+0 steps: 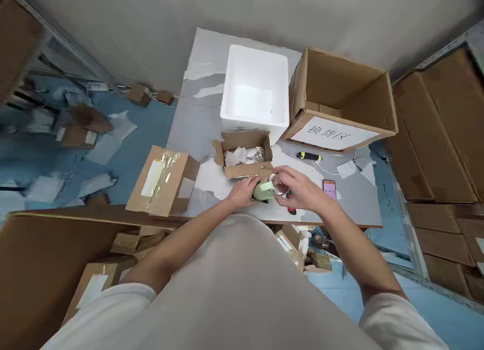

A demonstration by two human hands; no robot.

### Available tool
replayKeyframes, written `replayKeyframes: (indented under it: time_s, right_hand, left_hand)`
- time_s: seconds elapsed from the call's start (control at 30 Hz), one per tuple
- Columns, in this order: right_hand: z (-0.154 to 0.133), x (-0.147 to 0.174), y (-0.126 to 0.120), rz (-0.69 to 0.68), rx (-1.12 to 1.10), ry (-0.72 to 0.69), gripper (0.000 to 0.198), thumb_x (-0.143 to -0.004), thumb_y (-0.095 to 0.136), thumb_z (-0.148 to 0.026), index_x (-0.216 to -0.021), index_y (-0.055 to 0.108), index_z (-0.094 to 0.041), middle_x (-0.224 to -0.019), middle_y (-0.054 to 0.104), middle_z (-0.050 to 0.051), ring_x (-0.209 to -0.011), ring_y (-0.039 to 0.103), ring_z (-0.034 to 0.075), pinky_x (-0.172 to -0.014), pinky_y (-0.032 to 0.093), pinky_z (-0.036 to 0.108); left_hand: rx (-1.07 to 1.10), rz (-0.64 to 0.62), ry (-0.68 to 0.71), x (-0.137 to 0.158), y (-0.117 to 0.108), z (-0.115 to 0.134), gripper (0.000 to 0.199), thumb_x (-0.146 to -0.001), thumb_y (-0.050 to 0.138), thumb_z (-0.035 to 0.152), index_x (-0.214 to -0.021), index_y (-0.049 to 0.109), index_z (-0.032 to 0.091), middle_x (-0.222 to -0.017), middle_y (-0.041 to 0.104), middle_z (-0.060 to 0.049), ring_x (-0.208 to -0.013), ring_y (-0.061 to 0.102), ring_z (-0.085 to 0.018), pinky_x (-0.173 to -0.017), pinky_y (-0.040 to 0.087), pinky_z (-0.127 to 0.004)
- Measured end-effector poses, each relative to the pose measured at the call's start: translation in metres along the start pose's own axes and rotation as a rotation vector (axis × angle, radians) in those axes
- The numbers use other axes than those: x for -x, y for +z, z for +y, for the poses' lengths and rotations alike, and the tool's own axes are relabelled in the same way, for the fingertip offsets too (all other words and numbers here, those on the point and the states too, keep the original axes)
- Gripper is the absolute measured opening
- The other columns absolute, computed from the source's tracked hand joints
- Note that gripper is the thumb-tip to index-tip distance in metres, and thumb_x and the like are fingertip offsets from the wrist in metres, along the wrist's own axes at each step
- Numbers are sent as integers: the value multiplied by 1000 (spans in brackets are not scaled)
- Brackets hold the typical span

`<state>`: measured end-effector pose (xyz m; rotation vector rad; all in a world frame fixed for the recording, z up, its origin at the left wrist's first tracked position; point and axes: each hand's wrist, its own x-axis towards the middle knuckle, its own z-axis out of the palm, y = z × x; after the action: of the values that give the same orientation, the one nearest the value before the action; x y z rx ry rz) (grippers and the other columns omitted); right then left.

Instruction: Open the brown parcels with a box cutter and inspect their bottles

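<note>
Close to the table's front edge, my left hand (pixel 244 192) has its fingers closed round the left side of a pale green item (pixel 263 189) with a rounded body. At its other side, my right hand (pixel 297 188) grips a clear round part (pixel 279 186) of it with bent fingers; I cannot make out its exact kind. Just beyond the hands lies an opened small cardboard box (pixel 246 156), holding white wrapping and a silvery packet (pixel 255 155). A red and black tool (pixel 291 203) lies partly under my right hand.
Behind the small box stand a white foam box (pixel 255 85) and a large open carton (pixel 348 95) with a handwritten label. A taped parcel (pixel 162 181) sits at the left table edge. To the right lie a yellow and black cutter (pixel 308 156) and a phone (pixel 329 189).
</note>
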<state>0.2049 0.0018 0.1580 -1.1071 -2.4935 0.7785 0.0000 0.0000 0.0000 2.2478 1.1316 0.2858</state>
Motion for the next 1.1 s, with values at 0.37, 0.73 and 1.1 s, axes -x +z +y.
replayKeyframes:
  time_s: [0.37, 0.73, 1.1]
  right_hand:
    - [10, -17, -50, 530, -368, 110, 29, -72, 73, -32, -97, 59, -25, -107, 64, 5, -80, 60, 15, -64, 50, 29]
    - [29, -47, -29, 436, -967, 233, 45, -76, 63, -60, -111, 59, -32, -116, 61, 3, -98, 60, 20, -78, 54, 38]
    - [46, -44, -19, 520, -864, 207, 56, -66, 68, -67, -109, 58, -32, -122, 56, 3, -113, 53, 25, -91, 48, 42]
  left_hand:
    - [378, 416, -110, 27, -25, 41, 116, -49, 80, 63, -143, 30, 19, -143, 40, -19, -130, 41, -37, -106, 36, -52]
    - [1290, 485, -196, 26, -30, 64, 80, -47, 88, 44, -113, 49, 18, -110, 63, -11, -102, 62, -24, -84, 50, -33]
    - [1681, 351, -259, 33, -33, 73, 74, -69, 60, 73, -118, 49, 19, -102, 68, -10, -83, 67, -23, -80, 50, -39]
